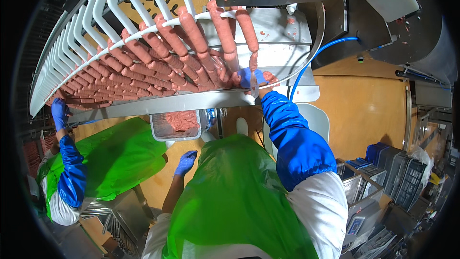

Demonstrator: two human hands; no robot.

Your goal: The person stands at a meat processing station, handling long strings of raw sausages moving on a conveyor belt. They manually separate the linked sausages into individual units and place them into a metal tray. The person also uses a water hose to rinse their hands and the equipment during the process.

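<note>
Right fingers [245, 77]: touching sausage strand [247, 29] at lower end; grip unclear
Left fingers [190, 157]: loosely half-open, empty, beside green apron [235, 187]

And there it is, low on your right: a small blue-edged label [355, 225] with a pale middle, on the side of a grey container [368, 208]. You lean on the print, but it's too small and blurred; nothing readable for you here, neither words nor numbers.
</note>
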